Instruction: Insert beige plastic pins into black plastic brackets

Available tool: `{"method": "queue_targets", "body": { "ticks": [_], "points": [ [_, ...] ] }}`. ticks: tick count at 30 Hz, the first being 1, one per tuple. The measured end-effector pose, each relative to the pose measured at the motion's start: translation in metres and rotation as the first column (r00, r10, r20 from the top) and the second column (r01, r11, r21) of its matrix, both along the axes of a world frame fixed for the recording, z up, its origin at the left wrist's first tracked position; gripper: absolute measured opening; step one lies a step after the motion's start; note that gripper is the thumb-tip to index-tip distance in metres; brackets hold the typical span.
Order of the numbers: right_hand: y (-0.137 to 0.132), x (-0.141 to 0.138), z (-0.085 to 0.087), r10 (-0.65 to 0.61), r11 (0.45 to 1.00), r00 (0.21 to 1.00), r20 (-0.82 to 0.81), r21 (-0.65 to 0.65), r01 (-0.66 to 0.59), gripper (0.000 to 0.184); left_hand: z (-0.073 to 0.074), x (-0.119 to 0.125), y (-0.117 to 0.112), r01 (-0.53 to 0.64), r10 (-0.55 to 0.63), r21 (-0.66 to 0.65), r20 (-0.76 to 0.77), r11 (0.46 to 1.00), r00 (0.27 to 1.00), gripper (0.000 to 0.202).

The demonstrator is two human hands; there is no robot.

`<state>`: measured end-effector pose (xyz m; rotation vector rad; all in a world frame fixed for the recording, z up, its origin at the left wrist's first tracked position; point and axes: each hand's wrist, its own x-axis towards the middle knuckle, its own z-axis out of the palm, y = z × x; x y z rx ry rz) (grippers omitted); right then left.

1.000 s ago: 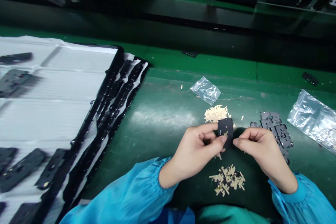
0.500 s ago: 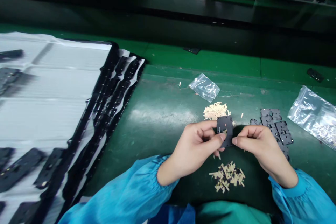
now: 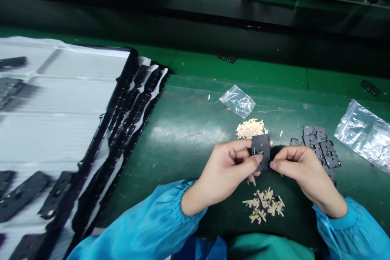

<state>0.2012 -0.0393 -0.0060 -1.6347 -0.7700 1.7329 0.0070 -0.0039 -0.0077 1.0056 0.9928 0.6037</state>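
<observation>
Black rectangular plate point(image 3: 261, 152), thin and matte, is held up between your two hands, over the near part of the green worktop point(image 3: 189, 109) and right of its middle. Your left hand point(image 3: 224, 172) is clenched around the plate's left side, with the thumb pressed onto its face. Your right hand point(image 3: 304, 174) grasps the opposite lower edge between thumb and curled forefinger, so neither hand is released. Just beyond the plate lies a loose heap of cream strips point(image 3: 250, 129), and just below your hands sits a smaller heap of cream strips mixed with black bits point(image 3: 263, 206). To your right, a stack of black perforated frames point(image 3: 319, 148) lies beside a large clear plastic bag point(image 3: 364, 136), while a small clear plastic bag point(image 3: 237, 101) lies beyond the cream heap. Along the worktop's left side, a white sheet point(image 3: 61, 85) with a black border carries flat black parts point(image 3: 24, 197).
</observation>
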Motion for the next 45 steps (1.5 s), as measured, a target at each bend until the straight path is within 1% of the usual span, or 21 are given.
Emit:
{"method": "queue_targets", "body": {
  "ticks": [3,15,20,24,31,35,37,40,45],
  "points": [
    [0.0011,-0.0001,0.0008,-0.001,1.0,1.0,-0.007,-0.02,0.001,0.014,0.0,0.0002,-0.0002,0.002,-0.002,0.0,0.002,1.0,1.0,0.025],
    [0.0013,-0.0003,0.0012,-0.011,1.0,1.0,-0.027,-0.016,0.01,0.015,0.0026,0.0005,0.0016,-0.02,0.021,-0.057,0.013,0.998,1.0,0.029],
    [0.0005,0.0,0.0014,-0.005,1.0,0.999,-0.034,-0.008,0.005,0.012,0.0025,0.0002,0.0025,-0.008,0.011,-0.088,0.034,0.996,0.999,0.029],
    [0.001,0.0001,0.0015,-0.004,1.0,0.999,-0.036,-0.011,0.004,0.012,0.0027,-0.0002,0.0035,-0.009,0.012,-0.089,0.037,0.996,0.999,0.029],
    [0.001,0.0003,0.0016,-0.002,1.0,0.999,-0.052,-0.013,0.002,0.009,0.0052,-0.0005,0.0042,0.01,-0.004,-0.106,0.057,0.994,0.998,0.023],
    [0.0008,0.001,0.0013,-0.006,1.0,0.999,-0.045,0.004,0.006,0.01,0.0024,-0.0012,0.0055,0.015,-0.006,-0.121,0.076,0.993,0.997,0.028],
    [0.0015,0.0007,0.0017,-0.005,1.0,0.999,-0.038,0.002,0.005,0.011,0.001,-0.0017,0.006,0.022,-0.012,-0.118,0.089,0.993,0.996,0.029],
    [0.0027,-0.0009,0.0031,-0.006,1.0,1.0,-0.027,-0.003,0.006,0.013,-0.0002,-0.0025,0.0059,0.03,-0.019,-0.099,0.106,0.995,0.994,0.026],
    [0.0024,-0.0041,0.0057,-0.039,0.999,0.999,0.012,0.019,0.039,0.019,-0.0003,-0.0033,0.0046,0.006,0.001,-0.068,0.105,0.998,0.994,0.025]
  ]
}}
